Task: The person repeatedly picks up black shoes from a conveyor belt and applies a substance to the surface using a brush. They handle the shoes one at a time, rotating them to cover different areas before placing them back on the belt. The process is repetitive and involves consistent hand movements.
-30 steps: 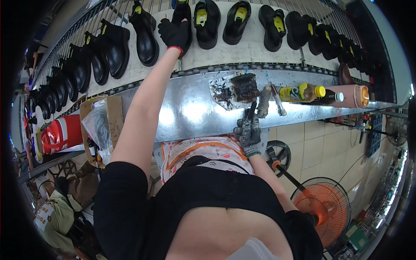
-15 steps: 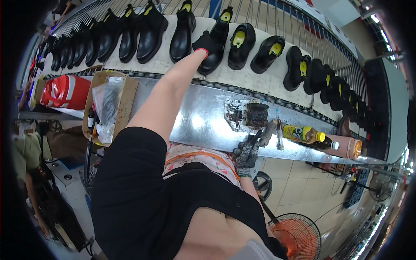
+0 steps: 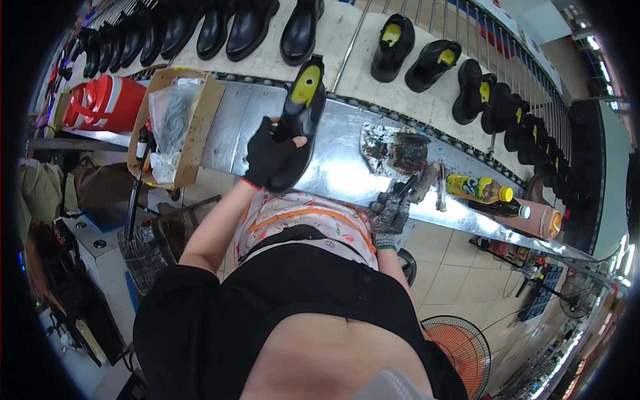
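My left hand point(image 3: 267, 157), in a black glove with a bare thumb tip, grips a black ankle boot point(image 3: 308, 127) by its front part. The boot is held over the metal ledge, toe toward me, its yellow insole showing through the opening. My right hand point(image 3: 390, 217), in a stained grey glove, is closed around a slim dark tool point(image 3: 408, 187) at the ledge's near edge. A greyish-brown piece point(image 3: 424, 181) lies against that tool; its kind is unclear. Just beyond is a blackened, smeared pad point(image 3: 408, 153) on the ledge.
Black boots point(image 3: 393, 47) line a pale conveyor belt point(image 3: 347, 77) behind the metal ledge point(image 3: 227, 133). At left stand a cardboard box point(image 3: 203, 127) and a red jug point(image 3: 110, 103). A slim clear tool point(image 3: 441, 187), a yellow-capped bottle point(image 3: 477, 189) and a dark bottle point(image 3: 510, 208) lie right.
My left hand has taken the boot off the belt and drawn it toward me over the ledge. The right hand has hardly moved. The remaining boots appear shifted in view.
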{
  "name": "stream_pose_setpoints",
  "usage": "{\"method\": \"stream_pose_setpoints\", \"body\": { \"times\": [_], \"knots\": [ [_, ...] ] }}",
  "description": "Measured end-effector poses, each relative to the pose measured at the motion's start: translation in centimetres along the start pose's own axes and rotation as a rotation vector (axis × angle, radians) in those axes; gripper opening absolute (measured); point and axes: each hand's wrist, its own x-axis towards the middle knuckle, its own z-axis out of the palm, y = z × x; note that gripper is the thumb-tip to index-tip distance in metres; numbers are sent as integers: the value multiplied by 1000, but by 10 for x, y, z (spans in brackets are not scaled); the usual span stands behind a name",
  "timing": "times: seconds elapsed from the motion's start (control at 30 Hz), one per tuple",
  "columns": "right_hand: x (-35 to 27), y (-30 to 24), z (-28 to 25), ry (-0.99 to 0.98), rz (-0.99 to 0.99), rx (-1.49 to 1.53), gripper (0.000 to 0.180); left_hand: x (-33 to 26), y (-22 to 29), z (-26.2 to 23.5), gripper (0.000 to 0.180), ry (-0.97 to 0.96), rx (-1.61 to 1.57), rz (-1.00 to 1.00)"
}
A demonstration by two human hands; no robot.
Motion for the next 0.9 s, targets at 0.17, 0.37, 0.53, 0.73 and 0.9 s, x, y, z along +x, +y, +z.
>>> {"method": "stream_pose_setpoints", "body": {
  "times": [0.17,0.37,0.53,0.73,0.9],
  "knots": [
    [6,1,-13,-10,103,15,31,15,-18,6,52,95,-462,77],
    [3,-5,-1,-33,-11,-187,26,141,26,11,69,-588,-781,257],
    [-41,-18,10,-39,-109,-446,40,158,31,30,79,-653,-708,54],
    [-58,-42,30,156,-10,-197,49,124,53,-15,75,-856,-814,874],
    [-41,-44,27,71,34,-325,50,77,69,-36,75,-658,-967,1162]
  ]
}}
